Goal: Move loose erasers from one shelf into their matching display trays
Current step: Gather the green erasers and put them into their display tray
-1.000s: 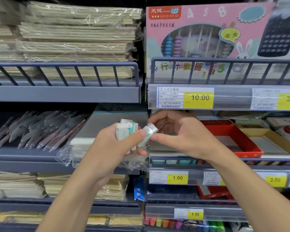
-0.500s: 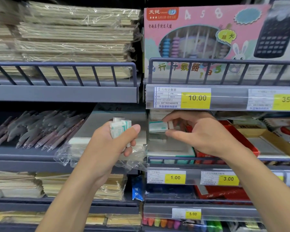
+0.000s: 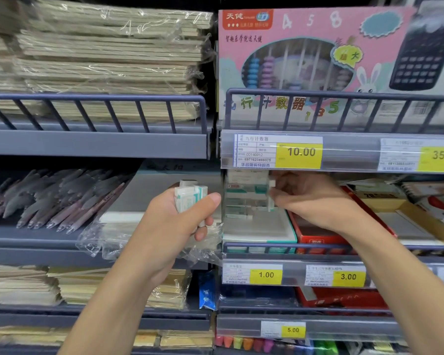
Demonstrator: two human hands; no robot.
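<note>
Our left hand (image 3: 172, 224) grips a bunch of erasers (image 3: 190, 194); our right hand (image 3: 310, 198) pinches one eraser (image 3: 271, 183) over the tray (image 3: 259, 226).

Two hands, five yellow price tags (image 3: 298, 155), one pink abacus box (image 3: 315, 55), one red tray (image 3: 318, 233).

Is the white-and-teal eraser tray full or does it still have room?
It has room. Erasers fill only the back of the tray; its front floor is bare. The right hand reaches in at the stack.
</note>
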